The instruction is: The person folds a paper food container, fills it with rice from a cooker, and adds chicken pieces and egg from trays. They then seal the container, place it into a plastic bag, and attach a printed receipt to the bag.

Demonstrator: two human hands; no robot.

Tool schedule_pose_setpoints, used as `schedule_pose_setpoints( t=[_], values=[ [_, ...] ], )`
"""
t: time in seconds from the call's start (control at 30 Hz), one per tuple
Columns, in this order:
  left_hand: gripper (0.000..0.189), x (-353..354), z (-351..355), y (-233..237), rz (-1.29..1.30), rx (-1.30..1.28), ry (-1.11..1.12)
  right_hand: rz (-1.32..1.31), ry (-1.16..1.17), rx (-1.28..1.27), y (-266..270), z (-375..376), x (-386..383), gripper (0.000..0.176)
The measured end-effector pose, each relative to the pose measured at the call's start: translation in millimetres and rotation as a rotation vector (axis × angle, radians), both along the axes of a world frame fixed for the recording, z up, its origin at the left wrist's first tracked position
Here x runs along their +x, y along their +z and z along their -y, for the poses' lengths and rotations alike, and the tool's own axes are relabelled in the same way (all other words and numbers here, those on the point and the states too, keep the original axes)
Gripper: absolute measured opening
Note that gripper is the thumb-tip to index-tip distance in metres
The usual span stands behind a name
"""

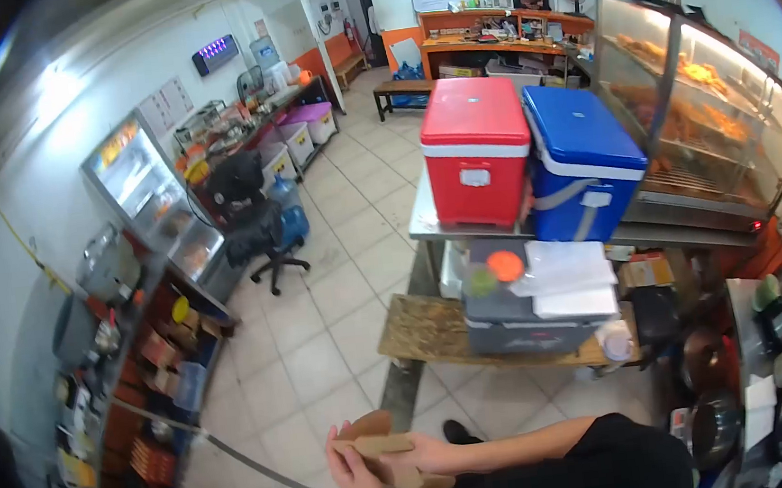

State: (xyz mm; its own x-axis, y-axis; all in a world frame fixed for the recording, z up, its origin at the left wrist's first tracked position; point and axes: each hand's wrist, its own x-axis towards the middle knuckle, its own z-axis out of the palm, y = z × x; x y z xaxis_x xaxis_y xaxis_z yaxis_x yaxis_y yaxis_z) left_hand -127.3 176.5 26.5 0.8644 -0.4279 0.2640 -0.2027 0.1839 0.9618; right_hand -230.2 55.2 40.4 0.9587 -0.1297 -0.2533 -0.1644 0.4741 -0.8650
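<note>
Low in the head view, my left hand (355, 476) grips a folded brown cardboard piece (385, 445) by its left side. From the right, my right hand (429, 453) reaches across with its fingers closed on the same cardboard. A darker, rounded brown part stands up at its upper left, and a lower flap shows under my right wrist. My right hand covers part of the cardboard's middle. Both hands are held in front of my black shirt, above the tiled floor (313, 362).
Ahead, a wooden bench (419, 329) bears a grey cooler (524, 330) with white papers (570, 273) on its lid. Red (475, 154) and blue (582, 152) coolers stand behind it. A lit food display case (682, 109) is at right. Left are a shelf unit (151, 364) and an office chair (256, 225).
</note>
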Motion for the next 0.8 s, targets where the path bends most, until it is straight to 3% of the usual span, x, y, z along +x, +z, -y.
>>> schedule_pose_setpoints(
  t=[0.07, 0.13, 0.23, 0.27, 0.33, 0.37, 0.47, 0.53, 0.67, 0.7, 0.73, 0.8],
  values=[
    [0.038, 65.7, 7.8, -5.4, -0.342, -0.114, -0.092, 0.209, 0.173, -0.088, -21.0, 27.7, 73.1, 0.045],
    [0.044, 110.3, 18.2, 13.5, -0.299, -0.087, -0.11, 0.138, 0.228, 0.006, -2.5, 55.2, 129.8, 0.047],
    [0.034, 171.8, 31.1, 14.2, -0.062, 0.143, 0.274, -0.008, 0.274, 0.159, 0.2, 79.7, 221.6, 0.049],
    [0.034, 194.0, 36.7, 10.7, -0.064, 0.152, 0.281, -0.072, 0.263, 0.231, -2.7, 81.3, 253.3, 0.049],
    [0.033, 242.1, 42.8, -5.7, 0.345, 0.296, 0.449, -0.088, 0.323, 0.261, 1.0, 88.2, 308.4, 0.044],
    [0.034, 269.7, 41.8, -11.4, 0.398, 0.356, 0.457, -0.034, 0.297, 0.223, 4.9, 88.6, 333.3, 0.046],
    [0.039, 347.1, 75.5, -2.1, 0.491, 0.56, 0.437, 0.037, 0.247, 0.194, -18.2, 101.1, 418.1, 0.044],
    [0.049, 405.4, 106.1, -17.3, 0.475, 0.423, 0.319, 0.124, 0.103, -0.053, -20.8, 135.3, 472.0, 0.039],
    [0.048, 511.6, 181.7, -11.0, 0.18, 0.282, 0.094, 0.006, 0.03, -0.152, -22.7, 199.8, 544.4, 0.039],
    [0.047, 531.1, 200.9, -11.9, 0.053, 0.237, 0.023, -0.029, 0.039, 0.049, -20.8, 219.6, 555.8, 0.045],
    [0.047, 549.5, 220.3, -11.7, 0.059, 0.245, -0.014, -0.027, 0.001, 0.059, -18.3, 238.5, 564.4, 0.045],
    [0.042, 588.6, 268.4, -8.5, 0.301, 0.219, -0.15, -0.044, -0.162, 0.583, -5.6, 275.3, 581.5, 0.052]
  ],
)
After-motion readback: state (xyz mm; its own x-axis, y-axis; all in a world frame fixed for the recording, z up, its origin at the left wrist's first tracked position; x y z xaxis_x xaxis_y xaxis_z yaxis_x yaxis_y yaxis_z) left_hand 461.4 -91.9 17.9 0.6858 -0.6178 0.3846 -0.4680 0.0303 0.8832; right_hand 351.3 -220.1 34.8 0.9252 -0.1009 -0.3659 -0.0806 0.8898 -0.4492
